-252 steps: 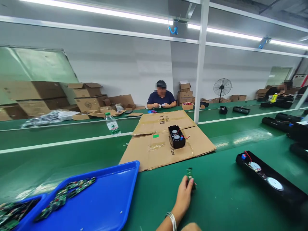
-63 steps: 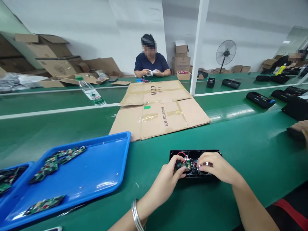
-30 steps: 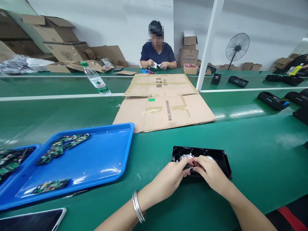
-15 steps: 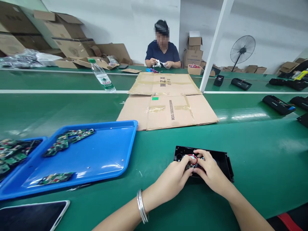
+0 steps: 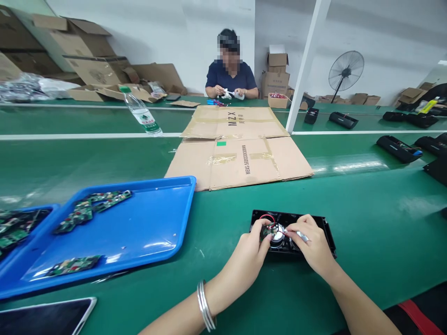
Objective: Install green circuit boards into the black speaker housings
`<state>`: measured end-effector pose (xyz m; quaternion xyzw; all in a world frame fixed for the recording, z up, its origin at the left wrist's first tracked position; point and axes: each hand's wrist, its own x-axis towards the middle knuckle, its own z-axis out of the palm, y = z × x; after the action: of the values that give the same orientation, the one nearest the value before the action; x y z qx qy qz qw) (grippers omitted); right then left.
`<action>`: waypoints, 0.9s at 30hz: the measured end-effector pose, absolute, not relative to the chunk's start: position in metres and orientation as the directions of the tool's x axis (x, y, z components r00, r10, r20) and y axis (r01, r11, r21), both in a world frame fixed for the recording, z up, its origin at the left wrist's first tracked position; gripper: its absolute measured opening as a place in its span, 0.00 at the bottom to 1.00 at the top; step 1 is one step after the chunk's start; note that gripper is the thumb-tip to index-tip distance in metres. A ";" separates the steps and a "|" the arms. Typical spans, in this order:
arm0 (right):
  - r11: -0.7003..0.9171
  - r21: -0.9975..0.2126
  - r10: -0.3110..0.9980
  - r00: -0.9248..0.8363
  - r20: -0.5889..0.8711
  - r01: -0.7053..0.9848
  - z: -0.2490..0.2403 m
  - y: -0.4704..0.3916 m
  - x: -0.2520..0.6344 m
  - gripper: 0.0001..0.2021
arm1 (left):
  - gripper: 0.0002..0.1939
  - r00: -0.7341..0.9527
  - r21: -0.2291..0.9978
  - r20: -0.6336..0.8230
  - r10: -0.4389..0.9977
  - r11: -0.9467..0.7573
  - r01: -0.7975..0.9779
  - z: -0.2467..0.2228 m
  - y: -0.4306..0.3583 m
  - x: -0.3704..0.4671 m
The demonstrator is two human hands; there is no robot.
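Observation:
A black plastic speaker housing lies on the green bench with its inside facing up. Within it a round silver speaker shows between my hands. My left hand is closed on a small green circuit board over the housing's left part. Thin red wire loops up behind the board. On the other side, my right hand pinches a wire end with a small pale connector close to the board. A silvery piece under the right fingers is too covered to name.
At left, a blue tray bears several circuit boards, beside another filled tray. A tablet-like device lies front left. Flattened cardboard, a water bottle and black housings lie further off; a co-worker sits opposite.
My hands have moved apart, so the silver speaker and the circuit board show between them. The right hand now pinches the wire end. The view has shifted slightly.

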<state>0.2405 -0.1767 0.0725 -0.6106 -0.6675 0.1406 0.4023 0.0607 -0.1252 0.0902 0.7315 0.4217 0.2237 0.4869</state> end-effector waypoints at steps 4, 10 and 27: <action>0.391 -0.494 0.875 -0.147 0.462 0.776 0.073 -0.177 0.236 0.07 | 0.15 0.532 0.891 -0.083 0.843 -0.177 0.418 0.089 -0.125 0.062; 0.364 -0.317 0.853 -0.178 0.490 0.876 0.066 -0.177 0.231 0.10 | 0.13 0.603 0.843 -0.088 0.793 -0.263 0.469 0.098 -0.124 0.063; 0.389 -0.179 0.855 -0.282 0.435 0.904 0.062 -0.177 0.231 0.13 | 0.14 0.827 0.704 -0.008 0.562 -0.584 0.404 0.103 -0.119 0.057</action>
<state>0.2312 -0.1768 0.0621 -0.5503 -0.7990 -0.0512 0.2369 0.0567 -0.1194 0.1026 0.8832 0.2735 0.1084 0.3651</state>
